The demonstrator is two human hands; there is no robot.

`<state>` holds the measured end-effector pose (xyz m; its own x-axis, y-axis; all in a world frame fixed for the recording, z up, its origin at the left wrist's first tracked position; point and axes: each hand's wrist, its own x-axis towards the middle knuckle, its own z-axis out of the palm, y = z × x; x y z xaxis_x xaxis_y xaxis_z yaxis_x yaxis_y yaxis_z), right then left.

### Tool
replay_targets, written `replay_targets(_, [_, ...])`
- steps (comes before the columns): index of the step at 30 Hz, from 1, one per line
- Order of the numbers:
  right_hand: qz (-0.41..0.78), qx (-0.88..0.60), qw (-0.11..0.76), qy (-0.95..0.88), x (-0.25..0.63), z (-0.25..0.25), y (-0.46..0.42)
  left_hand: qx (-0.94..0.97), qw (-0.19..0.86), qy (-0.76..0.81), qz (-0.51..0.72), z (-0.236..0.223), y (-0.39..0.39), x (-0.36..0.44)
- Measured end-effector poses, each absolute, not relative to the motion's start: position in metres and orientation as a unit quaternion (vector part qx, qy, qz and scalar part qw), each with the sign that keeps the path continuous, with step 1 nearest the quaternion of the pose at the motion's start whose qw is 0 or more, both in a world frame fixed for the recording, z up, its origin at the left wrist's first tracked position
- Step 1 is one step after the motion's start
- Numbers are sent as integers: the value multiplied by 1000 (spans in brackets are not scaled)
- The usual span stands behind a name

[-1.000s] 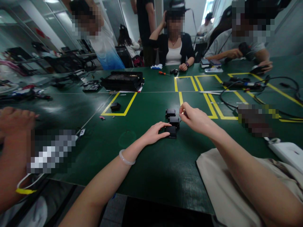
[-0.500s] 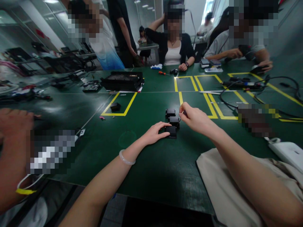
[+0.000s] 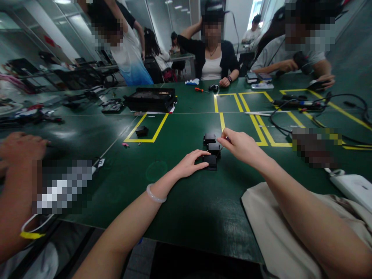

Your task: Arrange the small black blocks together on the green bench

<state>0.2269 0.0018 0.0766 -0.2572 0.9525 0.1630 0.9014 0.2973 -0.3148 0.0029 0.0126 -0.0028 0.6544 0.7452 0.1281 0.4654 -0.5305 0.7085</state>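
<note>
Three small black blocks stand in a row on the green table: the far block, the middle block and the near block. My left hand, with a pale bangle on its wrist, holds the near block between thumb and fingers. Just right of the middle block, my right hand is closed in a pinch. From it a thin metal shaft points down beside that block, like a small screwdriver. The fingers hide most of its dark handle.
Beyond my left hand lie another black block and a large black case. A beige cloth bag is under my right forearm. Cables and a white device are at right. A co-worker's arm rests at left; other people sit opposite.
My right hand has shifted slightly left and down beside the blocks. My left hand and the blocks stay put. Behind the table, a standing person has moved left.
</note>
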Motion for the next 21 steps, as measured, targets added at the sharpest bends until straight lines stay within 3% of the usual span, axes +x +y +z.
replay_targets(21, [109, -587, 186, -780, 229, 74, 6, 849, 328, 355, 216, -5, 14, 2])
